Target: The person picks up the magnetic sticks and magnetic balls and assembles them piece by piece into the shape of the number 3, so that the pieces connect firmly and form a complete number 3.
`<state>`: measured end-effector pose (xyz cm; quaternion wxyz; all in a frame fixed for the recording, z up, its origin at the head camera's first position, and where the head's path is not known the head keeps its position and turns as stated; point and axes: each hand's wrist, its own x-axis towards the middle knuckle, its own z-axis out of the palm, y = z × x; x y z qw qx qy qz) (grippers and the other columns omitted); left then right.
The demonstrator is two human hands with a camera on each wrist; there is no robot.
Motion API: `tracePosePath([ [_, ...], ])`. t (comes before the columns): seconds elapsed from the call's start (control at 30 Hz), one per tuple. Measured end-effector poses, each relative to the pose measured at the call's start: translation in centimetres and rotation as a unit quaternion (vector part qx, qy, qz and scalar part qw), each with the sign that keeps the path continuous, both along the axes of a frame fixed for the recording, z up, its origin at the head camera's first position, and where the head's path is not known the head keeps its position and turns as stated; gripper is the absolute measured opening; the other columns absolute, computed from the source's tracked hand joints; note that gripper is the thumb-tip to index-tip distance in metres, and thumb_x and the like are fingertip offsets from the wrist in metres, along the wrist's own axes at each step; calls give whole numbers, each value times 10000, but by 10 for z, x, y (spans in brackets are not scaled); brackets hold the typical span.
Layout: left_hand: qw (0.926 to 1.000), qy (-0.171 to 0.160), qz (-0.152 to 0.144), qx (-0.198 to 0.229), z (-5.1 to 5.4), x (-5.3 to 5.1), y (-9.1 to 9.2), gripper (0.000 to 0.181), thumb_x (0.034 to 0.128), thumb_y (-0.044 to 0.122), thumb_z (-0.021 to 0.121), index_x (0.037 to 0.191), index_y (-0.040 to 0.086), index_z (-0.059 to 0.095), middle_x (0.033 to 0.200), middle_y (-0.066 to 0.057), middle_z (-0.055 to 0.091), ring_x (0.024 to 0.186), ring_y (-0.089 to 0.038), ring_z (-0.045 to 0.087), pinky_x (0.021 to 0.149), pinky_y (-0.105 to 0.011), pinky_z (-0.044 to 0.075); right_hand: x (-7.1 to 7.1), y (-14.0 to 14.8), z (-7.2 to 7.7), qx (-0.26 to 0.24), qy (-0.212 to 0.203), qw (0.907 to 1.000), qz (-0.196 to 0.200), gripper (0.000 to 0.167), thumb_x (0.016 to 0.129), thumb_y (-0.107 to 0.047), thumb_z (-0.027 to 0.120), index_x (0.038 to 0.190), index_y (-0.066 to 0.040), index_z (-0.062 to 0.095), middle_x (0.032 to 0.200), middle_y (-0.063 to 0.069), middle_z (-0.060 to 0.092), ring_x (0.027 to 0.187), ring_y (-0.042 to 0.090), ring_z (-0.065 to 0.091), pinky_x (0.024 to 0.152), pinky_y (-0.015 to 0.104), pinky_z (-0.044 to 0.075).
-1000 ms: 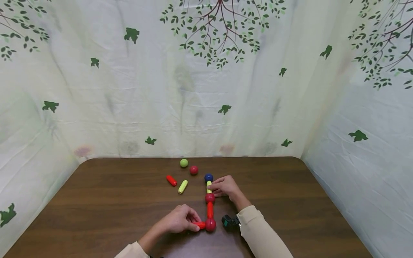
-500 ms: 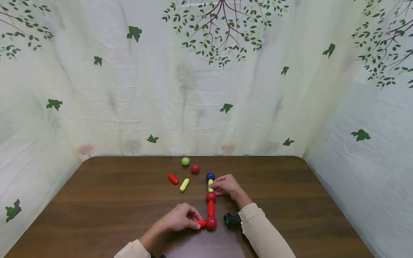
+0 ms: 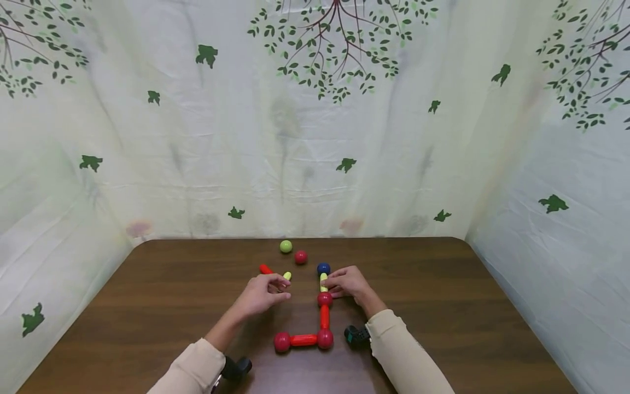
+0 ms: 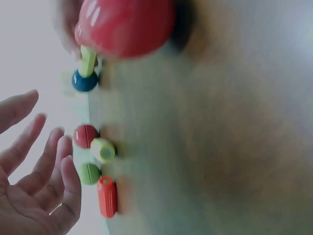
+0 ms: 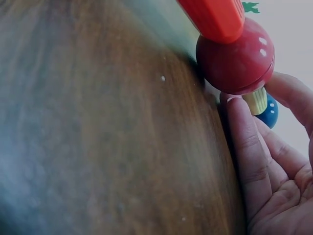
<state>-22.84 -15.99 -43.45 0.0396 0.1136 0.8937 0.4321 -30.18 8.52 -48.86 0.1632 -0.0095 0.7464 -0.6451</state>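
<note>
Released from the near red rod [image 3: 303,340] since the earlier frame, the left hand [image 3: 261,294] has moved forward over the table [image 3: 418,284], uncovering the end ball [image 3: 282,342]. I now have it near the loose yellow rod [image 3: 287,276], partly hiding it in my head view; its fingers are spread, slightly bent, nothing between them. I see the right hand [image 3: 348,281] pinching the joined yellow rod [image 3: 323,277], which links the blue ball [image 3: 323,268] to the middle ball [image 3: 324,299]. From there I follow the second red rod [image 3: 325,317] to the corner ball [image 3: 325,339], where the near red rod branches left to the end ball. Farther off I make out the loose red rod [image 3: 266,269], green ball [image 3: 286,247] and loose red ball [image 3: 301,257].
</note>
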Motion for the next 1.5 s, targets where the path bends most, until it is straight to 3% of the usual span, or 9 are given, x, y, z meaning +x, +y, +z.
tracePosePath([
  [0.13, 9985, 199, 450, -220, -1, -18, 0, 256, 823, 73, 773, 1061, 14, 699, 986, -111, 700, 891, -276, 637, 750, -364, 501, 0, 0, 1, -123, 11, 9999, 1, 198, 812, -33, 788, 943, 88, 702, 754, 80, 695, 586, 130, 659, 586, 291, 563],
  [0.3, 9962, 296, 476, -669, -9, -35, 3, 314, 808, 61, 782, 1097, -12, 684, 994, -120, 695, 919, -273, 632, 792, -398, 497, 0, 0, 1, -175, 9, 9998, -41, 186, 809, -5, 776, 941, 97, 693, 745, 80, 691, 576, 122, 651, 569, 279, 559],
  [0.67, 9830, 209, 724, -1672, -19, -46, 2, 276, 735, 115, 830, 989, 77, 728, 844, -11, 634, 766, -178, 568, 646, -350, 457, 1, -1, 3, -2, 5, 10000, -16, 226, 812, -52, 794, 959, 93, 702, 774, 107, 701, 584, 137, 660, 572, 299, 562],
  [0.9, 9829, 63, 719, -1693, -24, -48, -1, 221, 768, 69, 775, 981, 117, 742, 851, 4, 636, 772, -189, 565, 633, -356, 457, 0, 0, 3, 41, 30, 10000, 11, 226, 812, -68, 799, 952, 85, 707, 778, 106, 705, 596, 145, 667, 582, 307, 565],
  [1.2, 9855, 193, 582, -1581, -25, -48, -1, 158, 763, 105, 794, 904, 138, 730, 804, 21, 607, 749, -174, 547, 636, -365, 451, -1, -1, 1, 26, -31, 10000, -47, 213, 812, -45, 790, 954, 86, 702, 755, 97, 696, 580, 130, 657, 558, 283, 557],
  [1.5, 9920, 342, 251, -1191, -25, -51, -4, 136, 798, 64, 781, 923, 63, 730, 813, 8, 650, 765, -155, 560, 728, -354, 473, -1, 0, 2, 88, -1, 9999, -52, 233, 811, -61, 799, 969, 82, 703, 778, 100, 701, 602, 136, 666, 576, 290, 561],
])
